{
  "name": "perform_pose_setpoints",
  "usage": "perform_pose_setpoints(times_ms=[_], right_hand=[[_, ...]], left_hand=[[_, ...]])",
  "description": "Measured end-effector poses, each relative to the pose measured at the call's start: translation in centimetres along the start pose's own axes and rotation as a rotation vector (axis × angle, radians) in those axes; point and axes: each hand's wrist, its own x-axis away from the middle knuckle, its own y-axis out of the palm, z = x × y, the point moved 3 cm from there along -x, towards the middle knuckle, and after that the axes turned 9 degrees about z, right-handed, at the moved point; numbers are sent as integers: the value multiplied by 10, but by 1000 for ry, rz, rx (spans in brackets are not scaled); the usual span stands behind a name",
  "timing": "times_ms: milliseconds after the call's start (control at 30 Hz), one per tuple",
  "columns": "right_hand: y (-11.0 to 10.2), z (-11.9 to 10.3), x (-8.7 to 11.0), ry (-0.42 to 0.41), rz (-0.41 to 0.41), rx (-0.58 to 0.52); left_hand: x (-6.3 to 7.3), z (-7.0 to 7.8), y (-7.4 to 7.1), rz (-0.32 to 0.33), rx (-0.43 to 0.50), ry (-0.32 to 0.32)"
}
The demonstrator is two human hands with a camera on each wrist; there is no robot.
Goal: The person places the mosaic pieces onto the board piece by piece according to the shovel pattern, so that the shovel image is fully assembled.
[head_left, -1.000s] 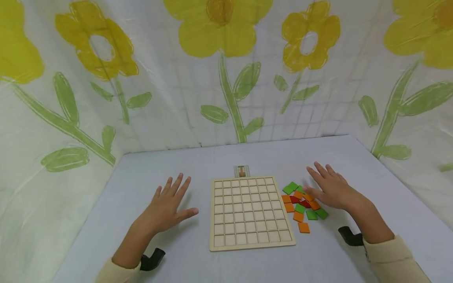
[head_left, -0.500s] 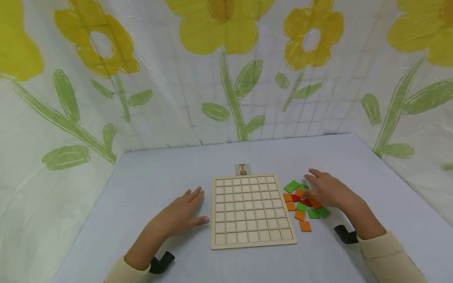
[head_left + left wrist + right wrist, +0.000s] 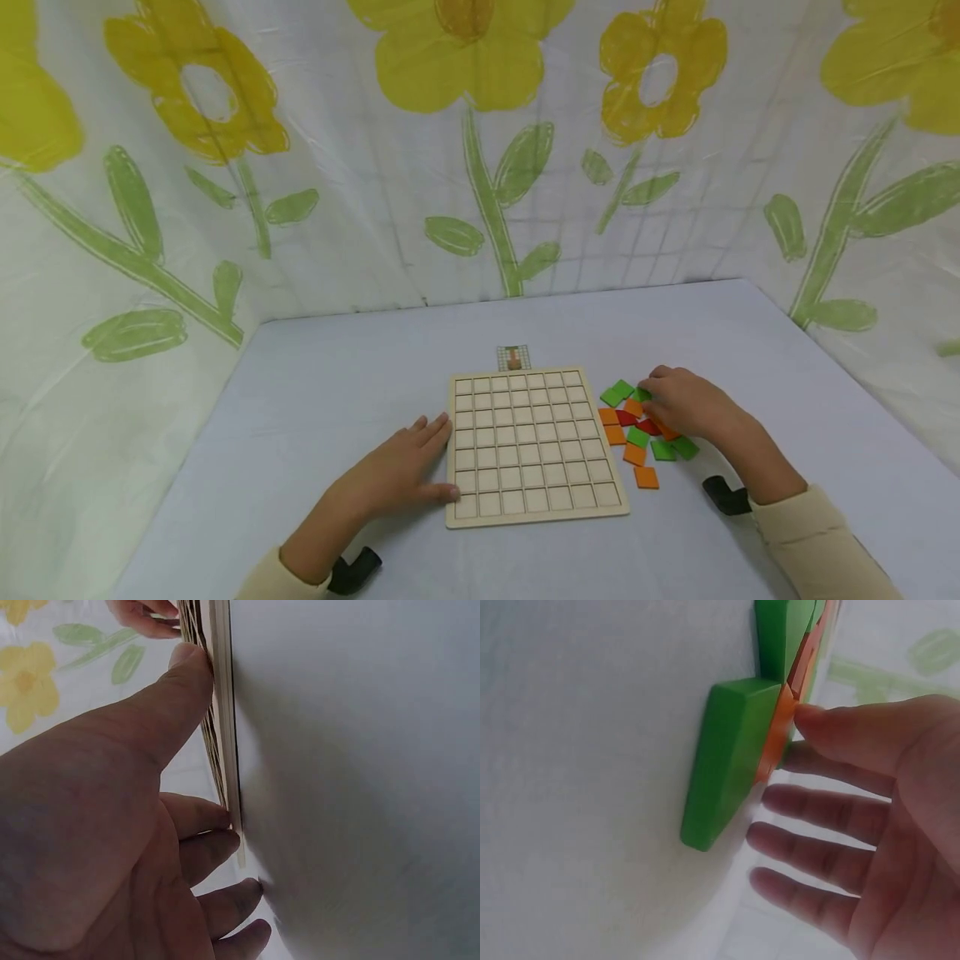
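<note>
My left hand rests against the left side of a pale wooden grid board. Its thumb lies over the board's near left rim, and in the left wrist view the fingertips meet the board's edge. My right hand reaches down over a loose pile of flat tiles, partly covering them. Among these are green tiles, orange tiles and red pieces. The right wrist view has the thumb right at an orange tile, beside a green tile, with the other fingers loosely extended.
A small printed card with a gridded picture lies just beyond the board. White cloth covers the table. Behind it hangs a curtain with yellow flowers. A black wrist mount sits under the right wrist.
My left hand has moved right and down, from above the table to the board's left edge. My right hand has lowered to the tiles, its fingers drawing together.
</note>
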Motion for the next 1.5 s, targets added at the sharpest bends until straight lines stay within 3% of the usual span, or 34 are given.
perform_pose_setpoints(times_ms=[267, 533, 800, 1067, 1200, 1333, 1500], right_hand=[[-1, -3, 0, 5, 8, 29], [0, -5, -3, 13, 51, 21], [-1, -6, -9, 82, 24, -21], [-7, -8, -10, 160, 58, -136], [-9, -2, -13, 164, 77, -287], [-11, 11, -16, 199, 45, -457], [-12, 18, -23, 223, 33, -556]], left_hand=[[1, 4, 0, -11, -9, 42], [0, 2, 3, -12, -26, 41], [2, 4, 0, -14, -2, 41], [1, 3, 1, -13, -8, 42], [1, 2, 2, -15, -27, 45], [0, 3, 2, -13, -24, 55], [1, 4, 0, -21, -10, 40]])
